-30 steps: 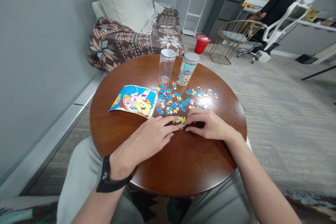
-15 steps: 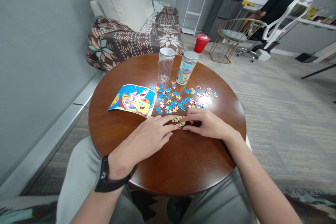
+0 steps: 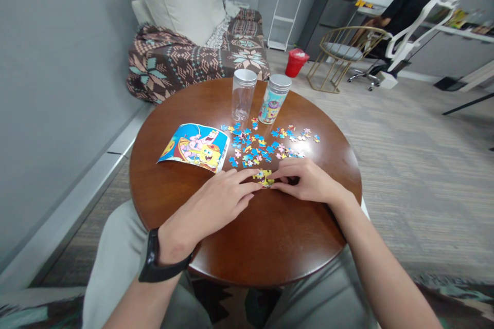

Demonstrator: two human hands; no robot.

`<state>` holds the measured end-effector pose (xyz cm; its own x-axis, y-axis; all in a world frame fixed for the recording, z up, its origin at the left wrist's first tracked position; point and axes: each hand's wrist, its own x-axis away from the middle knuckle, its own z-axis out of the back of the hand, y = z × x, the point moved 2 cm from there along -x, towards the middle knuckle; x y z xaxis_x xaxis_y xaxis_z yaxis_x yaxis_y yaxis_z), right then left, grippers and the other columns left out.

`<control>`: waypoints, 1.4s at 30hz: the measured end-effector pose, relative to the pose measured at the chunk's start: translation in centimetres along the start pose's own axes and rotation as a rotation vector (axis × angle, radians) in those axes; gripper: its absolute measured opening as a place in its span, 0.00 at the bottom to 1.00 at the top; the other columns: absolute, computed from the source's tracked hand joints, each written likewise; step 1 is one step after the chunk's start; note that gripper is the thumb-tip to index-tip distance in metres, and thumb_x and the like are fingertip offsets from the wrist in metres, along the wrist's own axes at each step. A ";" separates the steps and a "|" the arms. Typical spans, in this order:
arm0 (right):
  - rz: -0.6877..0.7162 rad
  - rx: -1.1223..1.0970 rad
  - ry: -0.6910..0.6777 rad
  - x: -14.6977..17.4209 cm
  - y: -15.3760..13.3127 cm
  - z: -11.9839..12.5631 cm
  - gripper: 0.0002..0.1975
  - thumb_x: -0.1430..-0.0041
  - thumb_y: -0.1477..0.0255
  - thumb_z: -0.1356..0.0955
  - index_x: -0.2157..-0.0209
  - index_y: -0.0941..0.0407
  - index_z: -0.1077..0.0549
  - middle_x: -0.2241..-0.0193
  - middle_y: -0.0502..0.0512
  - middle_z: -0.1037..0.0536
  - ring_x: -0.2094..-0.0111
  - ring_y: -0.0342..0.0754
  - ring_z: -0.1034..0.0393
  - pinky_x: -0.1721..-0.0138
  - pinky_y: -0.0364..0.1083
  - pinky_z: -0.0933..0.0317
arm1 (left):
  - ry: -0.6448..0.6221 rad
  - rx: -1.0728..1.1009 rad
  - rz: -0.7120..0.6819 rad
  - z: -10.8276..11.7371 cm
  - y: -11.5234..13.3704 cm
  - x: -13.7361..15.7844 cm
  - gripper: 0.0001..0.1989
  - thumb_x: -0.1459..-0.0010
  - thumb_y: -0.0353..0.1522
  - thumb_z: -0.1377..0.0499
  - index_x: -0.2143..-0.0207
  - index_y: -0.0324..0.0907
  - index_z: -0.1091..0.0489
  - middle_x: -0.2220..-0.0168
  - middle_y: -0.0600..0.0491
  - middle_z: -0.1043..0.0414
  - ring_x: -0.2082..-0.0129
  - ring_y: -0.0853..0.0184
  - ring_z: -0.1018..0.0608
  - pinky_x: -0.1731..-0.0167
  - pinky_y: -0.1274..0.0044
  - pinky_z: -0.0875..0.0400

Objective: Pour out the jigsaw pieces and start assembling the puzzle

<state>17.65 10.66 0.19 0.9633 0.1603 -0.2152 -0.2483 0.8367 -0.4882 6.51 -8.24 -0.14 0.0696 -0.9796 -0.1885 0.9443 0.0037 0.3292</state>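
Observation:
A small cluster of joined yellow puzzle pieces point(image 3: 264, 178) lies on the wooden table between my hands. From the left, my left hand point(image 3: 219, 198), with a black band on the wrist, rests its outstretched fingertips on the cluster's edge. My right hand point(image 3: 304, 179) comes from the right, with thumb and index finger pinching a yellow puzzle piece at the cluster's right side; the fingers partly hide it. Just beyond, loose puzzle pieces point(image 3: 252, 155), mostly blue with some pink and yellow, are scattered. A curled picture sheet point(image 3: 195, 148) with cartoon figures lies to the left.
At the round table's point(image 3: 247, 236) far side stand a clear jar point(image 3: 243, 97) and a cartoon-printed jar point(image 3: 274, 100), both with silver lids. Beyond are a covered sofa point(image 3: 200, 61), a red bin point(image 3: 296, 63), a gold-framed chair point(image 3: 341, 51) and a person point(image 3: 412, 5) in black.
My right thumb and index finger have shifted slightly, and more of the yellow cluster shows between my hands. My left hand stays almost still. The person in the background has turned a little.

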 end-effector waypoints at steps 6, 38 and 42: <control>-0.011 -0.005 0.009 0.0 -0.1 0.1 0.10 0.40 0.67 0.30 0.59 0.56 0.22 0.78 0.48 0.30 0.76 0.41 0.37 0.70 0.43 0.40 | -0.010 0.000 0.006 0.1 0.0 0.0 0.17 0.35 0.28 0.49 0.48 0.47 0.28 0.41 0.52 0.33 0.47 0.63 0.26 0.45 0.66 0.32; 0.084 0.004 -0.032 -0.1 -0.7 0.4 0.22 0.33 0.72 0.39 0.82 0.58 0.30 0.84 0.51 0.32 0.78 0.41 0.41 0.72 0.43 0.48 | -0.014 -0.027 0.000 0.0 0.1 -0.1 0.17 0.35 0.29 0.49 0.46 0.48 0.29 0.41 0.53 0.33 0.49 0.64 0.26 0.45 0.67 0.33; 0.080 0.042 -0.031 -0.1 -0.5 0.2 0.22 0.33 0.71 0.39 0.83 0.58 0.32 0.84 0.51 0.33 0.78 0.42 0.42 0.72 0.43 0.49 | -0.017 -0.026 0.000 -0.1 0.0 0.0 0.17 0.35 0.29 0.49 0.46 0.48 0.30 0.41 0.53 0.33 0.49 0.64 0.26 0.45 0.67 0.33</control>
<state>17.72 10.34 0.62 0.9435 0.2431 -0.2250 -0.3206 0.8415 -0.4349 6.52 -8.20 -0.22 0.0640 -0.9830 -0.1723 0.9525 0.0086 0.3046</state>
